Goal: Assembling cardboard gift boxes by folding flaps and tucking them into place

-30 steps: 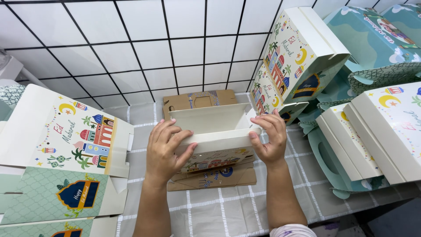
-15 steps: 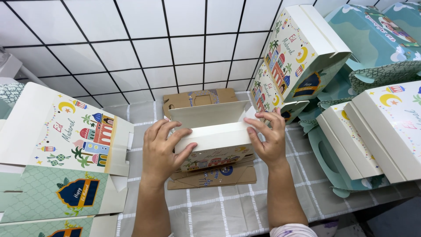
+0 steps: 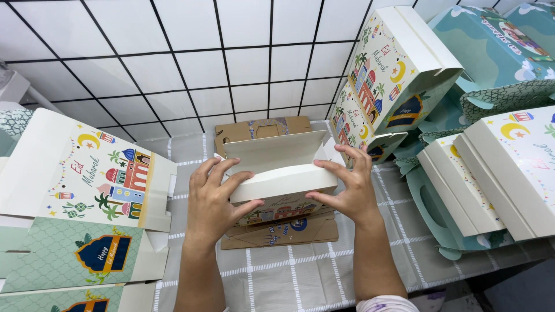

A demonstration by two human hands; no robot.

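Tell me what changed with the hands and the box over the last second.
The left hand slid further over the white flap of the gift box, pressing it down; the right hand shifted from the box's end onto the flap. The flat printed boxes and the checked tablecloth stayed put.

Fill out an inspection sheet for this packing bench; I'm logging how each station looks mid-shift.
Surface: grey checked tablecloth, bare at the front edge.
Job's things: printed white gift box, part-folded, top flap standing open, resting on a flat brown cardboard sheet.
Clutter: flattened printed box blanks stacked at left; assembled boxes leaning at right; more white and teal boxes on the right edge.
Grippers: left hand pressing the box's left side; right hand pressing its right side; both bare.
Cables: nothing seen.
Surroundings: white tiled wall with dark grout behind the bench.
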